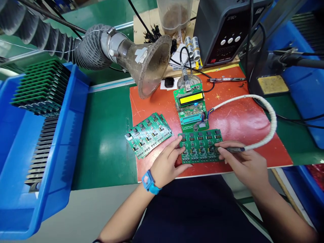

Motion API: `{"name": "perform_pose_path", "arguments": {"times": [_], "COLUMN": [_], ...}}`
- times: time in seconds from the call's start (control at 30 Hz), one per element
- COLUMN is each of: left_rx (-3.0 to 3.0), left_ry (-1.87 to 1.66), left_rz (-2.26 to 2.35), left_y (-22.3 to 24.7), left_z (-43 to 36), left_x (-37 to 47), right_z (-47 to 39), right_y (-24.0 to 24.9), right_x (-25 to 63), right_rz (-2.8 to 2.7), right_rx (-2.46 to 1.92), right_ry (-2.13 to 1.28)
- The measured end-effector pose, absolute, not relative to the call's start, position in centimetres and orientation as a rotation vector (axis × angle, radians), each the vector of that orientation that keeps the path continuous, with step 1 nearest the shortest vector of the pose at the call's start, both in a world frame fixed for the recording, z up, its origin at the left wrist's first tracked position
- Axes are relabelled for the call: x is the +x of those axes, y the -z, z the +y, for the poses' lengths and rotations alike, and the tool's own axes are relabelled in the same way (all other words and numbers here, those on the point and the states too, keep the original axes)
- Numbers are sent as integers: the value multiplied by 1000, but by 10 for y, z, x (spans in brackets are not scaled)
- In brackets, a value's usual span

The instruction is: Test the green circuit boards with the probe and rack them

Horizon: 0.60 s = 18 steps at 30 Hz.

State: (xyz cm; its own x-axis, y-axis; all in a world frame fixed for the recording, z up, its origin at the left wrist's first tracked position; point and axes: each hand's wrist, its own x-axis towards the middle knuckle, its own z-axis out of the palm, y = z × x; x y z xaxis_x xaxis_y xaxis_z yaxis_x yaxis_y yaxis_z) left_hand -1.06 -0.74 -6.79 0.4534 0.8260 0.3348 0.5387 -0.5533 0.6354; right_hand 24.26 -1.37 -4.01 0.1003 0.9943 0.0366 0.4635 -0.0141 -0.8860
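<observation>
A green circuit board panel (199, 148) with a row of small digit displays lies on the red mat in front of me. Spread along its left side, my left hand (170, 158) rests thumb and fingers on the panel's edge. My right hand (244, 165) grips a dark probe (234, 149) at the panel's right edge; its tip is hidden by the fingers. A white sleeved cable (272, 114) loops from the probe to a programmer board (191, 108) with a lit yellow screen, just beyond the panel. Left of it, more circuit board panels (149, 135) lie overlapped.
A blue bin (76, 101) at left holds a rack of upright boards (43, 86). A fume extractor hood (154, 67) hangs over the mat's (157, 168) back left. Behind stand a soldering station (227, 33) and a plastic container (174, 15). Another blue bin (298, 67) is at right.
</observation>
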Motion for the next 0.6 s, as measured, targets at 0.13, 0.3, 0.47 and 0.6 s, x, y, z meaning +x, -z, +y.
{"name": "perform_pose_path", "arguments": {"times": [0.13,0.3,0.47,0.6], "left_rx": [2274,2275,2283,2275], "left_ry": [-890,-910,-930,-910], "left_rz": [1133,1131,1112,1113], "left_y": [68,68,68,69], "left_z": [-7,-7,-6,-6], "left_x": [-10,-10,-10,-11], "right_z": [-13,-13,-16,-17], "right_y": [38,33,33,39], "right_x": [241,242,239,231], "right_rz": [-1449,-1455,-1446,-1433], "right_rx": [-1617,-1614,-1580,-1526], "right_ry": [-852,-859,-856,-938]}}
